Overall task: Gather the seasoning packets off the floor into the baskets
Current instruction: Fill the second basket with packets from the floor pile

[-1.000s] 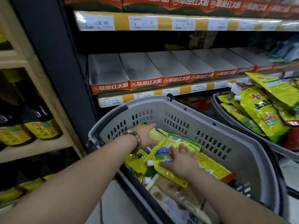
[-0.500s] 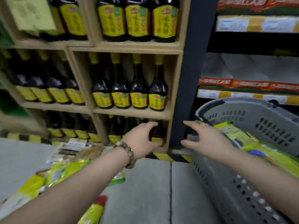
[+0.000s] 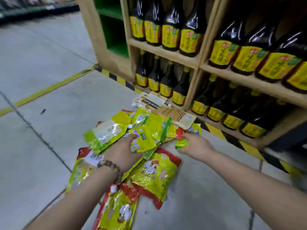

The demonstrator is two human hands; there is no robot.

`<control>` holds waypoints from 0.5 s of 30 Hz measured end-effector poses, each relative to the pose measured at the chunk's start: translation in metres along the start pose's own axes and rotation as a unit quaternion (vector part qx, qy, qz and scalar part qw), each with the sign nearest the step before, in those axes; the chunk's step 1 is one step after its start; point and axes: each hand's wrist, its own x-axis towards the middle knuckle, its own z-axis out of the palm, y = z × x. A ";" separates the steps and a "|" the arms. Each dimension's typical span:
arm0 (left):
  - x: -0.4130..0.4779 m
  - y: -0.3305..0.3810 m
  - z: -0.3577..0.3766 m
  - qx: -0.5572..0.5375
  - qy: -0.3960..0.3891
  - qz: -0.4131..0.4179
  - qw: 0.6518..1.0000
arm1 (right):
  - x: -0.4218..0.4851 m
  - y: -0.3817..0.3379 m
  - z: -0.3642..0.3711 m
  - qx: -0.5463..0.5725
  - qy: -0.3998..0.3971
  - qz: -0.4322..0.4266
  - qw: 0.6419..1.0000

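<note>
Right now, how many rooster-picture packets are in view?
2: one packet beside the left hand, another nearer, at the bottom edge. The pile may hide more.

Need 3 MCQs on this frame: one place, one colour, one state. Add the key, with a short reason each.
1. Where does the pile of packets lie?
A) in a basket
B) on the floor by the bottle shelf
C) on a counter

2. What colour are the labels on the dark bottles?
A) blue
B) white
C) yellow

3. What is the right hand doing?
A) pinching a small green packet
B) hanging empty
C) holding a bottle

Key:
1 B: the packets are spread on the grey floor in front of the shelf.
2 C: every label in view is yellow.
3 A: the hand grips the packet at its edge.
</note>
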 end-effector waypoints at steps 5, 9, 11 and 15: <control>0.009 -0.058 0.024 0.017 -0.036 -0.054 0.998 | 0.037 -0.039 0.057 -0.045 0.016 -0.063 0.997; 0.016 -0.079 0.042 0.010 -0.061 -0.080 0.995 | 0.067 -0.071 0.086 0.017 0.056 -0.061 0.996; 0.022 -0.084 0.050 -0.015 -0.053 -0.089 0.994 | 0.090 -0.083 0.093 0.101 0.025 0.030 0.994; 0.034 -0.093 0.060 -0.086 0.002 -0.111 0.990 | 0.124 -0.092 0.111 0.215 -0.015 0.138 0.967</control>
